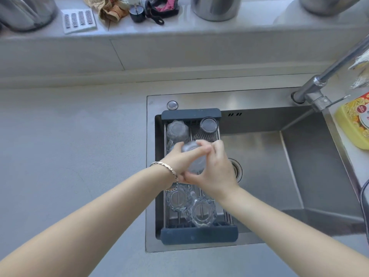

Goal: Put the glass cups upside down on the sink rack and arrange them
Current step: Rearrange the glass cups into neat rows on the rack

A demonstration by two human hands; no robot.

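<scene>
Both hands hold one glass cup (194,159) between them over the rack (199,235). The left hand (176,158) wraps its fingers around the cup's left side. The right hand (214,166) curls around its right side. Beyond the fingers stand two cups (177,130) (208,125). Below the wrists sit two more cups (178,197) (201,212). The sink (259,176) lies to the right.

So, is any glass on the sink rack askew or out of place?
Yes, a little. The two ribbed glasses at the near end sit crowded, seeming to touch or overlap, out of line with the far pair. Both hands, left and right, hold another glass above the rack. Nothing looks broken or spilled.
</scene>
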